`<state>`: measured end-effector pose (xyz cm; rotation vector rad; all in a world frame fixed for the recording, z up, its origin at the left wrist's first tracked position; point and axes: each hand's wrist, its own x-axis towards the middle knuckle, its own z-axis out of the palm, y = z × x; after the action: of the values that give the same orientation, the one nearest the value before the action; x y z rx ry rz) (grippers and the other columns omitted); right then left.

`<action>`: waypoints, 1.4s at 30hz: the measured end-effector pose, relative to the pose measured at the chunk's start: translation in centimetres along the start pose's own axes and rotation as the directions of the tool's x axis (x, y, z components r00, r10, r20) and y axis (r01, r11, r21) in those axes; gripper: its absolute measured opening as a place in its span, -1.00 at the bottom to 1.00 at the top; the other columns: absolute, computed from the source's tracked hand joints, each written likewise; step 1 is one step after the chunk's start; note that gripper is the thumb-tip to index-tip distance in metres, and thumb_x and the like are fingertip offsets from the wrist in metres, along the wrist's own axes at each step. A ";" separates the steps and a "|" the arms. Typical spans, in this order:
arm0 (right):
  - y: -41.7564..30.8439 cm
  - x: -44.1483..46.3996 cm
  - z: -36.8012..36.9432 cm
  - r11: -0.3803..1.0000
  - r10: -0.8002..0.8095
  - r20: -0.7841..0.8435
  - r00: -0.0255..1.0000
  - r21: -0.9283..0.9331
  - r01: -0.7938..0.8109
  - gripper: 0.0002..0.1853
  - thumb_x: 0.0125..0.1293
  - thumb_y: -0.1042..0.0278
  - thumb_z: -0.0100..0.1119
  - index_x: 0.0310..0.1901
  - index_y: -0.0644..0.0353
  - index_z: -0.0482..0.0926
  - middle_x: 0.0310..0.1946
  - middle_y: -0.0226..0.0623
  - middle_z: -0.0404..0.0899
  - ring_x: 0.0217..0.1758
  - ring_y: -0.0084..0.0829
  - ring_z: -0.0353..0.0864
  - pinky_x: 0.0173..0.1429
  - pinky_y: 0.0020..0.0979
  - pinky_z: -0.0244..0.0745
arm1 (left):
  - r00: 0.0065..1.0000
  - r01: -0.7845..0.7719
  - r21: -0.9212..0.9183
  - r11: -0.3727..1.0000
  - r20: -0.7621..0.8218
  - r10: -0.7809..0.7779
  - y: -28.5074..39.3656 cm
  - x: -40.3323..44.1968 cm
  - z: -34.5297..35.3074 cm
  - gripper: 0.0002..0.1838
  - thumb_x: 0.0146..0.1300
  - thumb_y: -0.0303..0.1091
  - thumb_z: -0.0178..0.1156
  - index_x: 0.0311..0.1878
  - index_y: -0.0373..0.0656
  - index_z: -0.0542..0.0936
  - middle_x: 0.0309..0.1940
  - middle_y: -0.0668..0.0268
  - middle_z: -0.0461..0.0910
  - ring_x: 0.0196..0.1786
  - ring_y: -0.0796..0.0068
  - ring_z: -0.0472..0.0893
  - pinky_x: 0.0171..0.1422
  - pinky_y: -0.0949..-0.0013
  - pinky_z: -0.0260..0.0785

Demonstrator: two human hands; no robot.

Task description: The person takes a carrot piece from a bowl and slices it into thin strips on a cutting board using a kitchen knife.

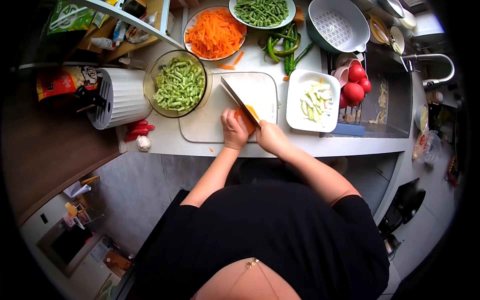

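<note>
My left hand (235,131) is closed around an orange chunk of carrot (246,125), pressing it onto the white cutting board (200,122). My right hand (272,138) grips the handle of a kitchen knife (233,93), whose blade slants away to the upper left. The blade stands along the carrot's far side, and a cut orange slice (254,112) shows just past it. Part of the carrot is hidden by my left fingers. Left of the board, a glass bowl (206,92) holds chopped green pieces. To its right stands a white tray (295,120) with pale green slices.
Behind the board are carrot sticks (215,32) on a plate, cut green beans (262,11) and green peppers (287,50). A colander (316,37), red tomatoes (354,92) and the sink (400,117) lie right. Garlic (143,144), red chilies (137,132) and a white knife block (122,97) stand left.
</note>
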<state>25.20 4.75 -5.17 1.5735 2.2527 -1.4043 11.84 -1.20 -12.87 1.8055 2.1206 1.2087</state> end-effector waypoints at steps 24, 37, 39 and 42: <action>-2.1 -4.8 -2.0 0.999 -0.048 -0.080 0.996 -0.025 0.046 -0.77 0.29 0.40 -0.03 -0.45 0.40 0.41 -0.60 0.24 0.50 -0.50 0.20 0.53 -0.32 0.07 0.45 | 0.999 -0.013 -0.007 1.000 -0.041 0.012 -0.3 0.6 0.2 -0.64 0.28 -0.58 0.01 0.11 -0.43 0.21 0.01 -0.18 0.34 0.01 -0.16 0.37 0.17 0.02 0.26; -1.0 -5.0 -1.8 0.996 0.087 0.003 0.996 -0.019 -0.087 -0.80 0.27 0.40 0.01 -0.40 0.38 0.46 -0.53 0.25 0.53 -0.42 0.23 0.54 -0.21 0.10 0.45 | 1.000 0.005 -0.027 1.000 0.010 -0.005 -0.5 0.5 0.1 -0.64 0.29 -0.52 0.00 0.10 -0.42 0.22 0.04 -0.16 0.31 0.05 -0.16 0.34 0.20 0.01 0.22; -1.2 -4.3 -1.9 0.998 0.061 -0.051 0.997 -0.028 -0.062 -0.80 0.28 0.39 0.03 -0.43 0.37 0.43 -0.55 0.24 0.52 -0.43 0.23 0.53 -0.25 0.09 0.44 | 1.000 -0.010 -0.036 0.999 -0.017 0.009 -0.7 1.0 0.3 -0.65 0.28 -0.53 0.01 0.09 -0.41 0.23 0.02 -0.12 0.31 0.04 -0.12 0.34 0.19 0.03 0.24; -2.1 -2.7 -2.6 0.999 -0.036 -0.225 0.974 -0.006 0.035 -0.80 0.29 0.41 0.03 -0.43 0.37 0.42 -0.58 0.19 0.51 -0.45 0.20 0.53 -0.30 0.05 0.42 | 1.000 -0.013 -0.045 0.999 -0.021 0.012 -0.6 0.7 0.0 -0.67 0.27 -0.54 0.02 0.08 -0.38 0.26 -0.01 -0.08 0.31 0.03 -0.08 0.35 0.18 0.05 0.26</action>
<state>25.95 4.50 -0.97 1.7833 2.4143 -1.2890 11.19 -0.60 -12.95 1.7977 2.0785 1.2729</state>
